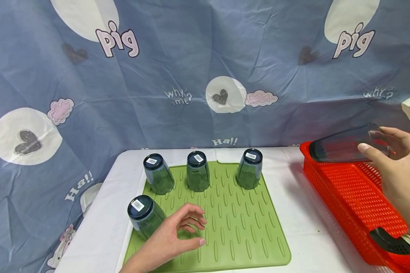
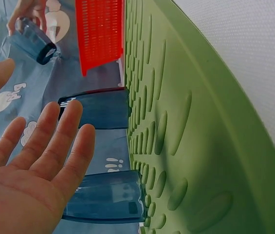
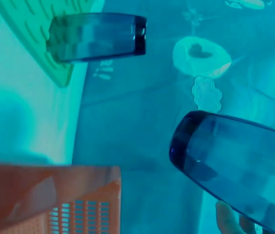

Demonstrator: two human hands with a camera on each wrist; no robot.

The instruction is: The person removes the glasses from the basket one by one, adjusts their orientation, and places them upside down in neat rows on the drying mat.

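Observation:
My right hand (image 1: 401, 163) grips a blue glass tumbler (image 1: 341, 146) near its rim, tilted on its side above the red plastic basket (image 1: 338, 223). In the right wrist view the same tumbler (image 3: 239, 165) shows its dark base, with a fingertip below it. Over the green drying mat (image 1: 239, 227), my left hand (image 1: 172, 237) hovers with relaxed, slightly bent fingers and holds nothing. Beside it an upside-down tumbler (image 1: 145, 216) stands at the mat's left. Three more inverted tumblers line the far edge: left (image 1: 158, 174), middle (image 1: 198, 172) and right (image 1: 249, 168).
The mat lies on a white-covered table (image 1: 290, 212). A patterned blue cloth (image 1: 177, 57) hangs behind it. A black slotted piece (image 1: 393, 242) sits at the basket's near rim, below my right wrist.

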